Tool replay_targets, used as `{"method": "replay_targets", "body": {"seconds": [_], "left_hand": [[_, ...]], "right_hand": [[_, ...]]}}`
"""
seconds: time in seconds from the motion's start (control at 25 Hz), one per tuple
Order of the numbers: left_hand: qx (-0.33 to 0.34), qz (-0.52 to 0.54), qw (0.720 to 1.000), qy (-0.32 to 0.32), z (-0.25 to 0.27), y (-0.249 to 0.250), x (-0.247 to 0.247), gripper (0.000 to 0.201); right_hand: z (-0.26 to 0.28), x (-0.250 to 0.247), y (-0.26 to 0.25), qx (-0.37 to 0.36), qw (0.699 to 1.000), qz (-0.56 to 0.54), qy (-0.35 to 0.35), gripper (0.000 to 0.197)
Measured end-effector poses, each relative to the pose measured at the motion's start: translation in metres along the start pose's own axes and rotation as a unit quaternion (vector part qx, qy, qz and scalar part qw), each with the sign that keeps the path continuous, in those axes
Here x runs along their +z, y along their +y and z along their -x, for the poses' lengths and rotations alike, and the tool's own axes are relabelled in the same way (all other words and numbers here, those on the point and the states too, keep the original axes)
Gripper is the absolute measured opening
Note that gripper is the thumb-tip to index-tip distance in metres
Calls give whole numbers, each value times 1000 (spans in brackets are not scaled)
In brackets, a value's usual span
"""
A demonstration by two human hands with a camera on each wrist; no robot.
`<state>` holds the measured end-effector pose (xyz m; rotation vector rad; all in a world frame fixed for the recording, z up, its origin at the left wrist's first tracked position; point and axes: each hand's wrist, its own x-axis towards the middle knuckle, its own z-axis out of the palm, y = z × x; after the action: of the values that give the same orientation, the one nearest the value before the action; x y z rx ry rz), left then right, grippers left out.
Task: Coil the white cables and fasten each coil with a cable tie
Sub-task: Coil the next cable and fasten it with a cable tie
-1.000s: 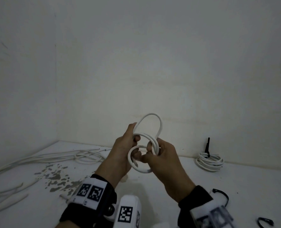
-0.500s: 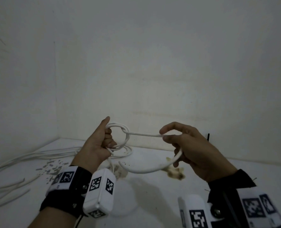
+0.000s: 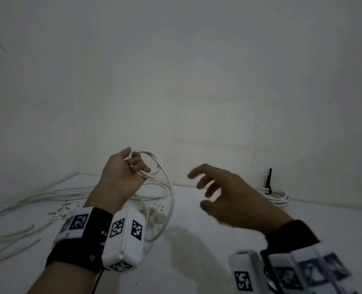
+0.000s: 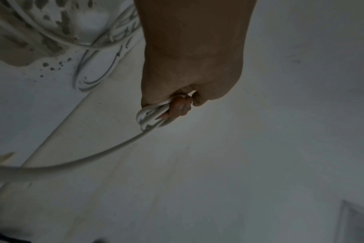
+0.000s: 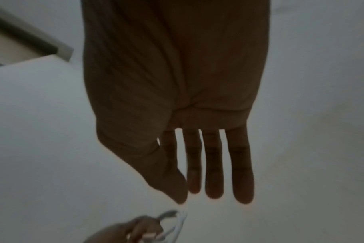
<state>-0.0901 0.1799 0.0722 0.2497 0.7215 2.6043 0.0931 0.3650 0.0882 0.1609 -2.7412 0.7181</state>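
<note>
A small coil of white cable is held raised above the white table by the left hand, whose fingers are curled through its loops with the thumb up beside them. From the coil a loose length of the same cable hangs down in a wide arc toward five o'clock, past the white wrist camera strapped to the left forearm, and ends near the table. In the left wrist view the coil is seen pinched at the fingertips, with one strand trailing off toward eight o'clock.

The right hand is held in the air at three o'clock from the coil, well apart from it, with nothing in it. Its fingers are seen straight and slightly spread in the right wrist view, and the left hand with the cable is seen beyond them at six o'clock.

On the table, at nine o'clock from the left hand, loose white cables are spread out beside a patch of grey flecks. At three o'clock from the right hand, close to the wall, a finished coil lies flat, fastened with a black cable tie whose tail stands upright.
</note>
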Motion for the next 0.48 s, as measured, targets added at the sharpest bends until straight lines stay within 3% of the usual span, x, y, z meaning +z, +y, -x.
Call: {"method": "replay_targets", "body": {"seconds": [0.08, 0.12, 0.2, 0.32, 0.36, 0.48], "left_hand": [[-6, -16, 1000, -17, 3, -6, 12, 40], [-8, -21, 999, -26, 5, -10, 16, 40], [-12, -23, 999, -40, 7, -14, 22, 38], [-26, 8, 998, -53, 9, -14, 22, 35], [-30, 20, 998, -57, 8, -14, 21, 34], [-26, 41, 997, -62, 6, -13, 16, 33]], "right_hand": [[-5, 16, -9, -27, 996, 80, -25, 94], [-7, 25, -13, -43, 990, 129, -36, 101], [-9, 36, -16, -64, 971, 225, -44, 83], [-10, 42, -11, -60, 956, 287, -9, 27], [-10, 42, -9, -61, 958, 281, 8, 21], [-15, 35, 0, -80, 975, 196, 71, 33]]}}
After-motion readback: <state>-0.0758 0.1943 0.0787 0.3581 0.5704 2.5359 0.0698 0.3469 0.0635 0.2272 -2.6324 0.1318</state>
